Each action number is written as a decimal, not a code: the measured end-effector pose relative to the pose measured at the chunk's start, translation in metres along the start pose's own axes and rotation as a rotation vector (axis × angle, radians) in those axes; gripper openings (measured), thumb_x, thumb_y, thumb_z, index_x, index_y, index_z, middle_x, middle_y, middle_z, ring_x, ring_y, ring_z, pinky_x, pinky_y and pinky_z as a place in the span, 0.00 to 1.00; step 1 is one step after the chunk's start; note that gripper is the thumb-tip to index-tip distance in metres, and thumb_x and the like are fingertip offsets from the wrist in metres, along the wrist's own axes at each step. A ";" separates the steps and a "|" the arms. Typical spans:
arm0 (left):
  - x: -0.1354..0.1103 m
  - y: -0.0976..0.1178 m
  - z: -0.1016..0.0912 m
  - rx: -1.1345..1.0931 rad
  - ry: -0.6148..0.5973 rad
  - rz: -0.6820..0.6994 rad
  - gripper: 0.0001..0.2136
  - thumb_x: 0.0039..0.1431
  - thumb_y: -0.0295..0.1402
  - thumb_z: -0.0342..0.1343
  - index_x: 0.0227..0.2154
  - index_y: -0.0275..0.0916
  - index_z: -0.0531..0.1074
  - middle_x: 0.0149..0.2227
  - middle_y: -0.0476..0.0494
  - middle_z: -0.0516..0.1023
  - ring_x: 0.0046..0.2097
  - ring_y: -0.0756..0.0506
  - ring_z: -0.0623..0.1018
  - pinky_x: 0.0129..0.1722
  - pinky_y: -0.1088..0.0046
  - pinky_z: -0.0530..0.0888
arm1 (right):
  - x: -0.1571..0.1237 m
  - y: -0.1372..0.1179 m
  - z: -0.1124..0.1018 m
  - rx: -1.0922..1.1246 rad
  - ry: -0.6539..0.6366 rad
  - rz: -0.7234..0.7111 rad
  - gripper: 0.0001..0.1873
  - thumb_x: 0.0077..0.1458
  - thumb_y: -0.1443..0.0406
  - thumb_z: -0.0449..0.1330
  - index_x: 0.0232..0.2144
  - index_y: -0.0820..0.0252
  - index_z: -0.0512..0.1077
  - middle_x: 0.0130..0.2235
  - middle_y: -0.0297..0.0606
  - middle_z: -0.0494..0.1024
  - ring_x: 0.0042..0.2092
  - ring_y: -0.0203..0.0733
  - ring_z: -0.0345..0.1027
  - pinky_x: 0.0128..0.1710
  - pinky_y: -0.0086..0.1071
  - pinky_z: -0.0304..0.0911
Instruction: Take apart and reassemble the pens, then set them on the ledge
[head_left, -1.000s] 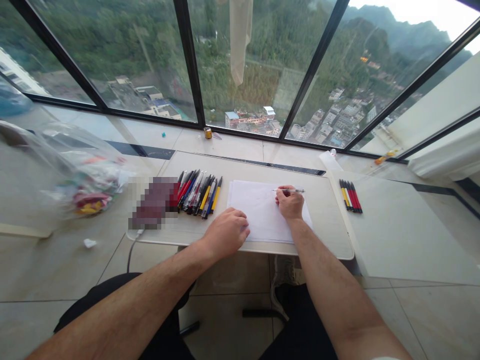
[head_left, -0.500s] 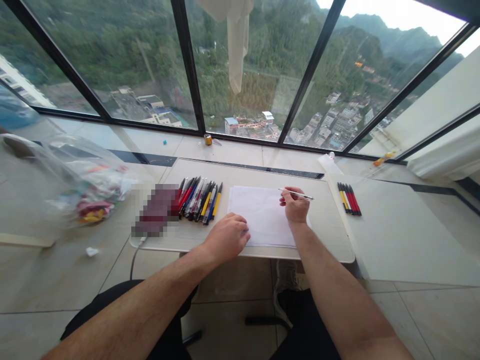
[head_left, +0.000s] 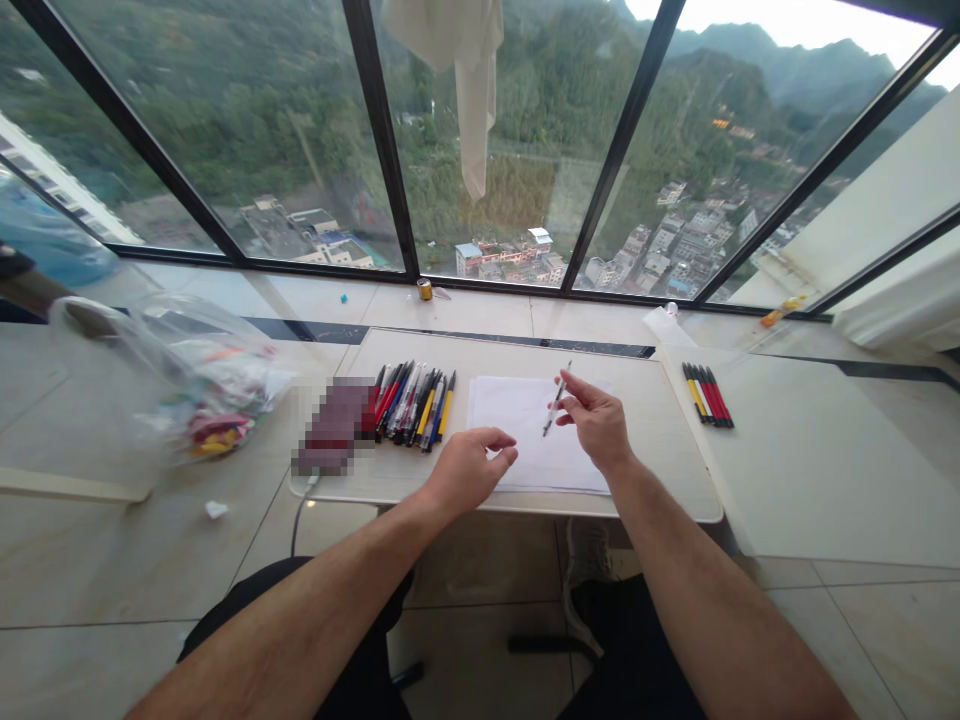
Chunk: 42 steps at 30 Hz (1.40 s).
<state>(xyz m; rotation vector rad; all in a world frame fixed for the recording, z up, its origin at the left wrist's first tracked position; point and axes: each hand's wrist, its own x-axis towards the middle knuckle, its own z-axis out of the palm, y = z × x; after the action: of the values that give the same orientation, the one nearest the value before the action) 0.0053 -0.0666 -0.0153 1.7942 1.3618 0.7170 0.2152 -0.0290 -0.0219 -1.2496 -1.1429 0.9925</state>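
A slim clear-and-white pen (head_left: 556, 400) is pinched in the fingers of my right hand (head_left: 598, 418), its dark tip slanting down above the paper. My left hand (head_left: 471, 466) is at the left edge of the white paper (head_left: 525, 470), thumb apart from the index finger and nothing between them. Whether it presses on the sheet I cannot tell. Beyond that hand, a row of pens (head_left: 412, 405) in red, blue, black, clear and yellow lies side by side on the small table (head_left: 660, 470).
A blurred-out maroon object (head_left: 337, 430) with a cable (head_left: 296, 520) lies at the table's left. Several yellow, white and red pens (head_left: 709, 397) rest on a pale board (head_left: 810, 460) to the right. A plastic bag (head_left: 217, 400) stands on the floor at left, near the windows.
The pen has turned from nearly level to steeply slanted, tip down, and moved left over the paper. My left hand's thumb and fingers have parted. The camera view has shifted slightly.
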 end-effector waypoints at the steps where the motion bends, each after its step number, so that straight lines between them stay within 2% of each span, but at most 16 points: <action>1: 0.001 0.001 0.000 -0.087 -0.011 -0.048 0.11 0.56 0.39 0.57 0.37 0.40 0.79 0.37 0.43 0.82 0.39 0.44 0.79 0.42 0.68 0.73 | -0.003 -0.001 0.003 0.038 -0.010 0.017 0.21 0.49 0.62 0.63 0.48 0.56 0.76 0.48 0.41 0.79 0.33 0.37 0.75 0.25 0.30 0.72; 7: 0.008 0.001 0.001 -0.494 -0.073 -0.233 0.14 0.48 0.37 0.63 0.37 0.34 0.77 0.33 0.40 0.81 0.33 0.45 0.79 0.30 0.70 0.74 | -0.016 -0.007 0.020 0.168 0.017 0.045 0.13 0.46 0.61 0.66 0.37 0.59 0.78 0.38 0.39 0.80 0.30 0.36 0.74 0.23 0.28 0.70; 10: 0.007 0.003 -0.002 -0.625 -0.113 -0.291 0.13 0.47 0.34 0.63 0.36 0.32 0.77 0.31 0.40 0.80 0.33 0.45 0.79 0.31 0.70 0.74 | -0.017 -0.007 0.023 0.169 0.057 0.042 0.12 0.46 0.62 0.67 0.35 0.60 0.78 0.35 0.38 0.80 0.30 0.37 0.74 0.22 0.28 0.70; 13: 0.007 0.004 -0.004 -0.704 -0.147 -0.284 0.14 0.44 0.31 0.65 0.37 0.33 0.77 0.33 0.39 0.81 0.33 0.46 0.79 0.32 0.70 0.74 | -0.016 -0.007 0.024 0.171 0.087 0.053 0.12 0.45 0.62 0.67 0.34 0.60 0.77 0.33 0.37 0.80 0.30 0.37 0.74 0.23 0.28 0.70; 20: 0.006 0.006 -0.001 -0.647 -0.105 -0.249 0.12 0.43 0.33 0.67 0.31 0.33 0.75 0.25 0.44 0.79 0.27 0.49 0.76 0.28 0.73 0.72 | -0.019 -0.005 0.029 0.198 0.051 0.036 0.10 0.45 0.62 0.67 0.31 0.60 0.77 0.31 0.35 0.79 0.29 0.36 0.73 0.23 0.28 0.70; 30: 0.001 0.002 0.005 -0.573 0.002 -0.155 0.09 0.49 0.35 0.63 0.31 0.35 0.75 0.25 0.47 0.79 0.27 0.49 0.76 0.31 0.71 0.73 | -0.020 -0.009 0.033 0.230 0.080 0.046 0.09 0.45 0.63 0.66 0.31 0.60 0.77 0.29 0.34 0.78 0.29 0.37 0.73 0.25 0.29 0.72; 35: 0.003 0.003 0.004 -0.562 -0.005 -0.164 0.09 0.48 0.35 0.63 0.31 0.35 0.75 0.25 0.46 0.79 0.28 0.48 0.76 0.32 0.71 0.73 | -0.021 -0.009 0.032 0.211 0.087 0.029 0.08 0.45 0.63 0.66 0.30 0.59 0.77 0.27 0.33 0.78 0.28 0.37 0.73 0.25 0.30 0.72; 40: 0.006 0.003 -0.001 -0.579 -0.134 -0.251 0.11 0.45 0.34 0.64 0.32 0.34 0.76 0.28 0.42 0.80 0.31 0.46 0.78 0.32 0.70 0.74 | -0.025 -0.011 0.033 0.050 0.105 -0.046 0.08 0.45 0.61 0.67 0.29 0.59 0.77 0.27 0.33 0.77 0.26 0.35 0.70 0.25 0.30 0.71; 42: 0.008 0.001 -0.002 -0.610 -0.130 -0.280 0.12 0.45 0.35 0.65 0.32 0.34 0.76 0.27 0.42 0.80 0.30 0.47 0.77 0.32 0.70 0.74 | -0.028 -0.014 0.034 0.012 0.106 -0.084 0.08 0.46 0.61 0.66 0.29 0.59 0.76 0.29 0.34 0.78 0.27 0.35 0.70 0.26 0.30 0.70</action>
<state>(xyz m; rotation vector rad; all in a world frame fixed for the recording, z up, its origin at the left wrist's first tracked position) 0.0060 -0.0588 -0.0133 1.1246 1.1183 0.7462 0.1761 -0.0515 -0.0116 -1.2203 -1.0964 0.8589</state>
